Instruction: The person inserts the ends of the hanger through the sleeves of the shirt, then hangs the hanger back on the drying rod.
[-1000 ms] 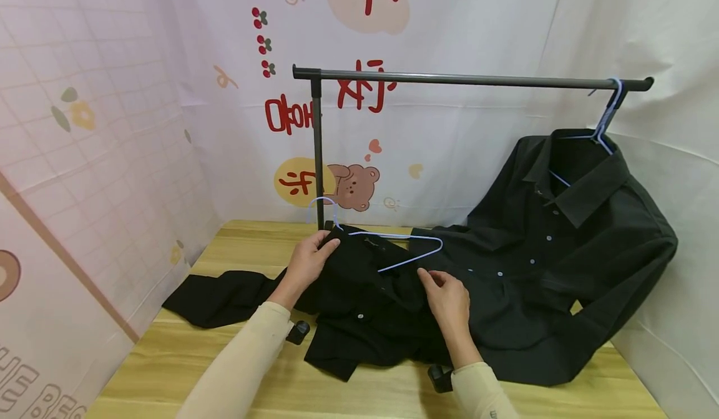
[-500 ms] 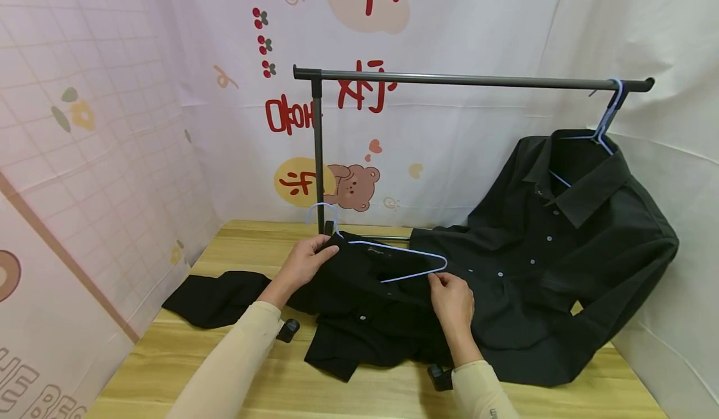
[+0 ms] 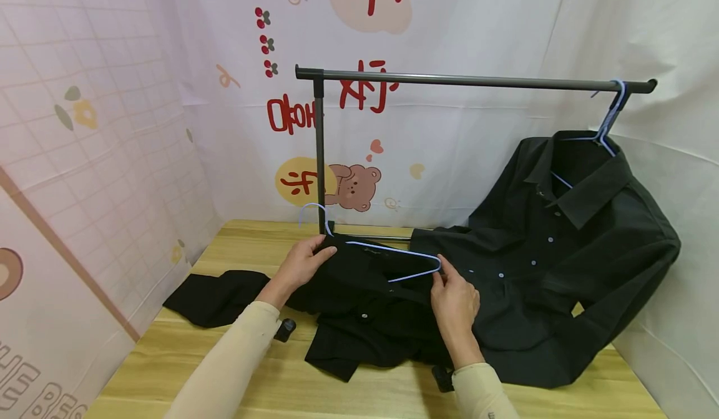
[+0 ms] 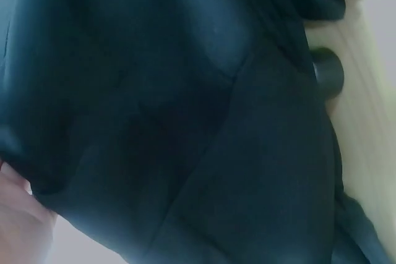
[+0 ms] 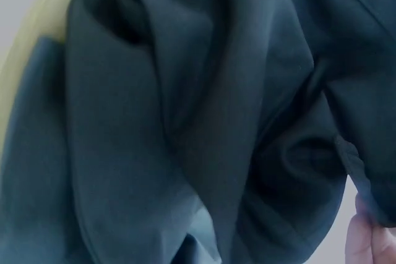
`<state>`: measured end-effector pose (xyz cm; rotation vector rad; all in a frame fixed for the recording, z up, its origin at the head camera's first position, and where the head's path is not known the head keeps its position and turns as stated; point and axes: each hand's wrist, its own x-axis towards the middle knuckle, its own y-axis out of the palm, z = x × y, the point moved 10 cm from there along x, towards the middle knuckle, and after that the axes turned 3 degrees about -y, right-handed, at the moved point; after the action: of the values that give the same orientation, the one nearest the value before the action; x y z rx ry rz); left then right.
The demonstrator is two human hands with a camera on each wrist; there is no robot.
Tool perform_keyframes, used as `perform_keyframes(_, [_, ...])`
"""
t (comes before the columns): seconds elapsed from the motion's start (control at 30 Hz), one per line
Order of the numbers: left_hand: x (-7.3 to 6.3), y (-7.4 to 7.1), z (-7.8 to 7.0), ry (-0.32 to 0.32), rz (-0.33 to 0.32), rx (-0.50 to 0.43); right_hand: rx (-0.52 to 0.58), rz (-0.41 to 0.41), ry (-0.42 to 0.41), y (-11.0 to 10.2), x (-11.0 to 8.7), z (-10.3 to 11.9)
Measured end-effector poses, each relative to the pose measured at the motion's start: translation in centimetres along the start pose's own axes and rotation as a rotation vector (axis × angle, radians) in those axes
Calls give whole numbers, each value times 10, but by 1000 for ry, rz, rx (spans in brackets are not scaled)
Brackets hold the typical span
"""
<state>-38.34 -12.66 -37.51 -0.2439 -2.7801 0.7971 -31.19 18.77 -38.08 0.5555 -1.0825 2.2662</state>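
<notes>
A black button-up shirt (image 3: pixel 359 288) lies bunched on the table, with a thin light-blue wire hanger (image 3: pixel 393 248) partly inside it. The hanger's hook rises above the cloth at the left, and its right end sticks out of the neck opening. My left hand (image 3: pixel 299 264) grips the shirt near the hook, thumb on top of the cloth. With thumb and index finger, my right hand (image 3: pixel 456 297) pinches the bare right end of the hanger. Dark cloth (image 4: pixel 154 103) fills most of the left wrist view, and folds of it (image 5: pixel 204 78) fill the right wrist view.
Behind stands a dark metal clothes rack (image 3: pixel 460 80). A second black shirt (image 3: pixel 562 250) hangs at its right end on a blue hanger (image 3: pixel 609 116), its hem spread on the wooden table (image 3: pixel 269 388). One sleeve (image 3: pixel 216 297) of the bunched shirt stretches left. Printed curtains enclose the table.
My right hand has moved from the shirt's edge up to the hanger's right end and now pinches it. The hanger's right arm has dipped, and its hook has shifted slightly left.
</notes>
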Motion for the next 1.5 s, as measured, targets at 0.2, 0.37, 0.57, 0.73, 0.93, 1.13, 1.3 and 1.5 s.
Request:
perform_keyframes(0.2, [0,-3,0,74,-16,146,-35,16,25,-4,7,0])
perform_keyframes(0.37, [-2,-1,-7,194,-107,351,-47,30,18,-4,7,8])
perform_keyframes(0.57, [-7,3,-31,252,-248,354,22,13,-39,0,-5,39])
perform_keyframes(0.73, [-6,16,-46,224,-236,223,76,47,-157,15,-20,73])
perform_keyframes(0.93, [-6,27,-57,189,-173,132,136,147,-344,32,-37,109])
perform_keyframes(1.13, [-1,12,-40,86,-142,71,183,-36,-310,7,-23,92])
perform_keyframes(1.3, [1,0,-27,34,-58,-67,152,-154,-231,-14,-5,62])
perform_keyframes(1.5, [0,2,-31,29,41,-122,91,147,-200,5,10,48])
